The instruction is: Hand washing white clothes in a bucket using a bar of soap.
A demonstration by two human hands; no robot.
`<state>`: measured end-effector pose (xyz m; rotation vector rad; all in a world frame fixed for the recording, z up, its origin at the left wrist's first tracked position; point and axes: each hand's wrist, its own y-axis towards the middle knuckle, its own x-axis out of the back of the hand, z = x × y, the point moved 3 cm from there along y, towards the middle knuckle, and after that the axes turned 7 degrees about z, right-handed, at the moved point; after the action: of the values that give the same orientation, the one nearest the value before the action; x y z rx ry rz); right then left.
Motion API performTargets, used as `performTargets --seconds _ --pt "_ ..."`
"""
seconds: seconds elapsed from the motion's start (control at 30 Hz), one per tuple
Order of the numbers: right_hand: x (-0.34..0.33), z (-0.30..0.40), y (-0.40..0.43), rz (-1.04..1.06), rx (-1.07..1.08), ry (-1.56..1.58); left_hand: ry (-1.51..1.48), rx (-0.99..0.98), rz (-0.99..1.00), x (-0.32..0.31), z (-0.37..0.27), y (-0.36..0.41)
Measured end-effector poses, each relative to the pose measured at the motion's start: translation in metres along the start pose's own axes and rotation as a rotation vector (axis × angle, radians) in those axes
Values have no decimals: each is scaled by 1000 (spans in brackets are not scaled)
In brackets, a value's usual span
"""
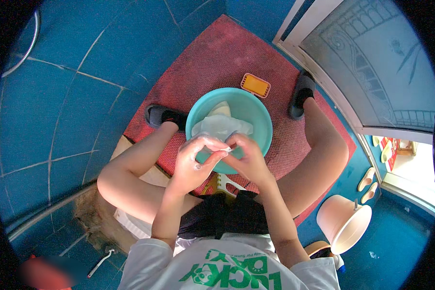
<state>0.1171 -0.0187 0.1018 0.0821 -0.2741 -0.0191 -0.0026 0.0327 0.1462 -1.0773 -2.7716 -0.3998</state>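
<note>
A round turquoise plastic basin (266,119) stands on the mat in front of me. Inside it lie a wet whitish cloth (221,125) and a cream-coloured piece (222,108) that I cannot identify. Over the near part of the basin, my left hand (195,159) and my right hand (247,157) meet at the fingertips. Between them they pinch a small white piece of material (227,148); its kind cannot be told. White suds cling to my left hand. An orange bar of soap (255,85) rests in a pink slotted dish just beyond the basin.
A red woven mat (217,54) covers the floor between my slippered feet. Blue tiled wall (76,90) rises at the left, a framed glass door (369,65) at the right. A pale bucket (342,224) lies tipped at the lower right, near cream slippers (367,179). A white brush (100,264) is lower left.
</note>
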Motion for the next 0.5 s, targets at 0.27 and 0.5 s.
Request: performTargets --seconds 0.27,0.5 --pt "2 -12 -10 -15 -195 32 -18 36 -112 4 14 -9" --pt "6 -18 -18 164 -330 -114 -113 -34 -136 13 6 -10"
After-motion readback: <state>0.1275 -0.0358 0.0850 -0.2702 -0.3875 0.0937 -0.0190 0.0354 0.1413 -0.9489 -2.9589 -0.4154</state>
